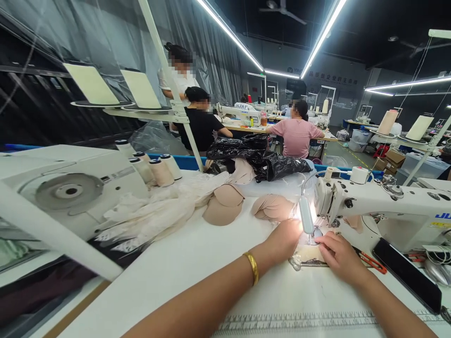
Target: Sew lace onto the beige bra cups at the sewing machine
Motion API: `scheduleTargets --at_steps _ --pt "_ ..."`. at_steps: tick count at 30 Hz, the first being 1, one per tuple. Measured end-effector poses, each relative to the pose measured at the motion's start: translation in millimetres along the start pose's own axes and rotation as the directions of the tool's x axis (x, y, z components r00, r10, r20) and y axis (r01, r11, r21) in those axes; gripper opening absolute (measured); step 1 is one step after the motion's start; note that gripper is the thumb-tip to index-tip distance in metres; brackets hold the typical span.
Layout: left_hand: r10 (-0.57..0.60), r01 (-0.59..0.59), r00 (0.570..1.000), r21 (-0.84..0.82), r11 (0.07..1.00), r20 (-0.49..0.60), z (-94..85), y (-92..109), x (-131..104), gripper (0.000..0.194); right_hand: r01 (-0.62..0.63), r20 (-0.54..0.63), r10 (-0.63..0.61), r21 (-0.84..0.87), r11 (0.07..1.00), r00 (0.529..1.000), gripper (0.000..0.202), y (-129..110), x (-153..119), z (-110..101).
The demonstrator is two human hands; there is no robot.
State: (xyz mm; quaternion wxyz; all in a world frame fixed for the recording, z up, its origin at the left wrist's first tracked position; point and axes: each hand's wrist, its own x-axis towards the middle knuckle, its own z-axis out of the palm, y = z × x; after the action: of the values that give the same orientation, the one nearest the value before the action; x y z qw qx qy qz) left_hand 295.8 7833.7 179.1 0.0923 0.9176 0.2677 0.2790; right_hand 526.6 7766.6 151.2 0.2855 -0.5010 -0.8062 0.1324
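Observation:
My left hand [283,240], with a gold bangle on its wrist, rests flat on a small beige lace-edged fabric piece [307,256] beside the needle area of a white sewing machine [380,202]. From the right, my right hand [336,253] presses the same piece with its fingers curled down on it. A small lamp [306,215] on the machine lights the spot brightly. Beige bra cups [225,203] lie in stacks just beyond my hands, on the white table [197,267].
A black phone [407,273] and red-handled snips [373,263] lie right of my right hand. Cream lace [155,216], thread cones [160,171] and a black plastic bag [262,159] sit further back. Another machine [66,188] stands at left. Three people work behind.

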Motion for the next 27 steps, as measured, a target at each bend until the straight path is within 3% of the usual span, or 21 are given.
scheduleTargets --at_steps 2,4,6,7,8,9,10,11,12,13,15,17,19,23,24,27 --pt "-0.016 0.015 1.000 -0.020 1.000 -0.013 -7.8 9.6 -17.5 0.020 -0.096 0.043 0.090 0.194 0.976 0.995 0.029 -11.9 0.7 0.7" --pt "-0.026 0.023 0.999 -0.107 0.994 -0.026 -11.3 29.3 -44.9 0.028 -0.248 0.134 0.209 0.484 0.839 0.969 0.039 -27.8 2.3 3.2" --pt "-0.083 0.075 0.997 -0.394 0.916 -0.005 -6.5 55.8 -75.9 0.033 -0.344 0.200 0.289 0.692 0.635 0.936 0.050 -46.3 3.3 7.5" --pt "-0.175 0.168 0.984 -0.577 0.800 0.044 -1.5 69.6 -89.8 0.032 -0.344 0.190 0.312 0.745 0.572 0.931 0.053 -56.0 2.6 10.4" --pt "-0.256 0.319 0.945 -0.753 0.576 0.205 4.4 82.5 -101.1 0.035 -0.323 0.159 0.333 0.787 0.526 0.929 0.055 -65.7 0.4 14.0" --pt "-0.287 0.476 0.867 -0.849 0.230 0.408 9.8 93.6 -108.9 0.050 -0.288 0.116 0.354 0.825 0.487 0.928 0.057 -75.2 -3.4 18.4" --pt "-0.300 0.541 0.784 -0.835 -0.098 0.543 13.6 102.5 -113.0 0.065 -0.251 0.072 0.376 0.857 0.451 0.924 0.058 -84.1 -9.2 23.6" --pt "-0.351 0.492 0.724 -0.801 -0.342 0.595 15.2 108.8 -113.5 0.071 -0.214 0.032 0.401 0.883 0.418 0.915 0.058 -92.3 -16.7 29.6" --pt "-0.436 0.374 0.684 -0.794 -0.480 0.585 14.0 112.5 -111.1 0.070 -0.185 0.001 0.430 0.903 0.387 0.903 0.059 -99.5 -25.7 36.1" --pt "-0.543 0.233 0.649 -0.819 -0.524 0.533 10.5 114.0 -106.9 0.065 -0.170 -0.017 0.460 0.917 0.361 0.888 0.059 -105.6 -35.7 42.8" --pt "-0.721 0.025 0.577 -0.890 -0.455 0.385 -0.2 112.6 -97.0 0.053 -0.170 -0.025 0.509 0.928 0.333 0.860 0.064 -113.7 -55.4 54.5" --pt "-0.785 -0.031 0.537 -0.922 -0.385 0.309 -9.2 109.3 -90.4 0.051 -0.181 -0.022 0.527 0.926 0.330 0.849 0.073 -116.8 -70.4 61.5" --pt "-0.783 -0.007 0.529 -0.920 -0.391 0.328 -12.0 107.8 -88.6 0.047 -0.181 -0.034 0.529 0.920 0.349 0.848 0.082 -115.9 -78.3 62.3" --pt "-0.687 0.007 0.531 -0.813 -0.583 0.497 -8.1 111.0 -89.8 0.036 -0.186 -0.107 0.536 0.866 0.464 0.837 0.078 -109.3 -83.8 56.4" --pt "-0.677 0.002 0.539 -0.805 -0.594 0.501 -7.9 112.3 -89.4 0.038 -0.190 -0.126 0.532 0.845 0.500 0.837 0.075 -108.0 -85.6 56.2" --pt "-0.713 0.025 0.574 -0.879 -0.476 0.403 -10.0 115.3 -86.0 0.046 -0.188 -0.169 0.505 0.793 0.580 0.847 0.064 -106.6 -92.5 60.7"
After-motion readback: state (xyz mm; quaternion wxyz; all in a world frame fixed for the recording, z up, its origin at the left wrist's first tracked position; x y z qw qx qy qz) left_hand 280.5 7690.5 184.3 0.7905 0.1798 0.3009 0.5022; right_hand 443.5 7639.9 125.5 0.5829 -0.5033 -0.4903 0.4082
